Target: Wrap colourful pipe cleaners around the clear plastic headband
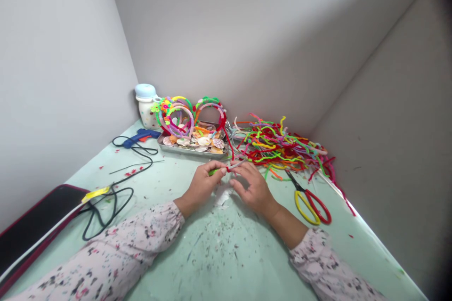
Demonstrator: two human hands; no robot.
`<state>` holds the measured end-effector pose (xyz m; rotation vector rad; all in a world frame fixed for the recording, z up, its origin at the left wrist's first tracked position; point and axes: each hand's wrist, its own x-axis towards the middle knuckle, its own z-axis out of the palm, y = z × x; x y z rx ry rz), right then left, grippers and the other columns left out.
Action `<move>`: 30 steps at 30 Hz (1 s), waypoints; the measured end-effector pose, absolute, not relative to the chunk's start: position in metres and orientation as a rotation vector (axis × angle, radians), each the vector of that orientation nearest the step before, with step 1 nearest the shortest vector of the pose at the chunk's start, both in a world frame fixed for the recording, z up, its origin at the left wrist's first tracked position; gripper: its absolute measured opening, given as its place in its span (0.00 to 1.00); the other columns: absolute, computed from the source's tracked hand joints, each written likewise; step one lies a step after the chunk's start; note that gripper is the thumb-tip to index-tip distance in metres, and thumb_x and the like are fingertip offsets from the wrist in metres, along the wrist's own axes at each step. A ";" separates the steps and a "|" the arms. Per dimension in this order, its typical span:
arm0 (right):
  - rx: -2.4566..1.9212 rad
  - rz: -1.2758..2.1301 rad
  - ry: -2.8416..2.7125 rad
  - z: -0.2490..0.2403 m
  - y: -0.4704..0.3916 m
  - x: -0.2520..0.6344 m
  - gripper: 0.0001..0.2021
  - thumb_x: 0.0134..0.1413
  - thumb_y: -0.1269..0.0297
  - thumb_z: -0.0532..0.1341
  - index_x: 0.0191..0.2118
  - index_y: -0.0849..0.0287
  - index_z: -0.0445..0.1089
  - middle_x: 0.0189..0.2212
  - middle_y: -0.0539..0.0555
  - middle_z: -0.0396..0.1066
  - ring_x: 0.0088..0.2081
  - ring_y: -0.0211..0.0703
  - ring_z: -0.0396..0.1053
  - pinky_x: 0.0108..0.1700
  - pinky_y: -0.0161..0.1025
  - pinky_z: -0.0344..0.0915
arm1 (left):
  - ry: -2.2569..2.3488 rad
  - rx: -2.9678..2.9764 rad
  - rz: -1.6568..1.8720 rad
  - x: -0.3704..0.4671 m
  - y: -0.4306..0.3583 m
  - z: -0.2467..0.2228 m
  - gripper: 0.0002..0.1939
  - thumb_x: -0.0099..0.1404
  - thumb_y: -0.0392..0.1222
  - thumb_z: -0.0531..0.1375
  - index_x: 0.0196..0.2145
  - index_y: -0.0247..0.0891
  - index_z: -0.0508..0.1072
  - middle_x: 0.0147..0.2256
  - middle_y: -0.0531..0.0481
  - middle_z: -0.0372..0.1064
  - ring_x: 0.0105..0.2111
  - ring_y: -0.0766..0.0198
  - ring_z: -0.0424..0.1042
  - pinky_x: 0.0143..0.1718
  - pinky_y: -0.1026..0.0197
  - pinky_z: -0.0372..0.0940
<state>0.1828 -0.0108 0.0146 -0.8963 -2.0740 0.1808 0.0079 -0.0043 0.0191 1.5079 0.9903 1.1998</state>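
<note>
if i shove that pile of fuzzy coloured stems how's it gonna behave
The pile would probably shift as a springy clump, since its thin stems cross and tangle. It looks light for its bulk, being fuzzy strands with gaps between. A few red ends might slip off, as they lie at the table's right edge.

From here I can't make out how the red strand [229, 169] joins the grey band [237, 164]; it's too small, and the fingers cover part of it. The black case [38, 225] runs off my left edge, and both floral sleeves [116, 249] are cut off below. Shells hide most of the tray's [190, 151] floor.
</note>
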 end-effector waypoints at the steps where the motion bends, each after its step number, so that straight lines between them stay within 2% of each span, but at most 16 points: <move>1: -0.907 0.190 -2.074 0.015 -0.011 0.183 0.11 0.54 0.67 0.59 0.44 0.57 0.67 0.43 0.57 0.68 0.46 0.48 0.64 0.48 0.48 0.62 | 0.992 1.513 1.199 0.008 -0.005 0.020 0.11 0.59 0.45 0.58 0.33 0.33 0.72 0.27 0.52 0.68 0.23 0.70 0.62 0.26 0.68 0.59; 5: -0.946 0.204 -2.075 0.015 -0.012 0.182 0.10 0.53 0.65 0.60 0.42 0.58 0.67 0.36 0.56 0.69 0.40 0.47 0.65 0.43 0.45 0.62 | 1.005 1.527 1.184 0.008 -0.006 0.021 0.12 0.59 0.46 0.57 0.34 0.33 0.72 0.28 0.51 0.69 0.24 0.70 0.63 0.27 0.67 0.59; 14: -0.922 0.257 -1.960 0.010 -0.017 0.187 0.07 0.54 0.66 0.58 0.40 0.57 0.68 0.31 0.52 0.71 0.32 0.41 0.66 0.37 0.41 0.63 | 1.037 1.586 1.190 0.006 -0.001 0.015 0.12 0.60 0.47 0.57 0.34 0.34 0.72 0.25 0.53 0.66 0.24 0.69 0.61 0.27 0.67 0.58; 22: -0.772 0.096 -2.033 0.015 -0.021 0.189 0.04 0.54 0.68 0.57 0.34 0.57 0.70 0.25 0.51 0.72 0.24 0.38 0.63 0.32 0.40 0.60 | 1.070 1.648 1.176 0.006 -0.002 0.016 0.12 0.60 0.45 0.56 0.34 0.34 0.72 0.26 0.52 0.67 0.25 0.68 0.63 0.28 0.67 0.58; 26: -0.632 -0.012 -2.215 0.021 -0.031 0.183 0.05 0.53 0.66 0.58 0.33 0.57 0.70 0.21 0.50 0.69 0.23 0.39 0.63 0.30 0.40 0.57 | 1.072 1.643 1.194 0.005 -0.002 0.016 0.11 0.61 0.45 0.56 0.33 0.34 0.72 0.28 0.51 0.69 0.26 0.67 0.64 0.29 0.66 0.59; 30: -0.535 0.047 -2.288 0.027 -0.040 0.176 0.05 0.55 0.66 0.56 0.33 0.56 0.70 0.20 0.49 0.68 0.22 0.38 0.63 0.30 0.39 0.57 | 1.077 1.613 1.188 0.005 -0.002 0.016 0.11 0.60 0.46 0.56 0.33 0.34 0.72 0.27 0.51 0.69 0.25 0.67 0.64 0.28 0.66 0.59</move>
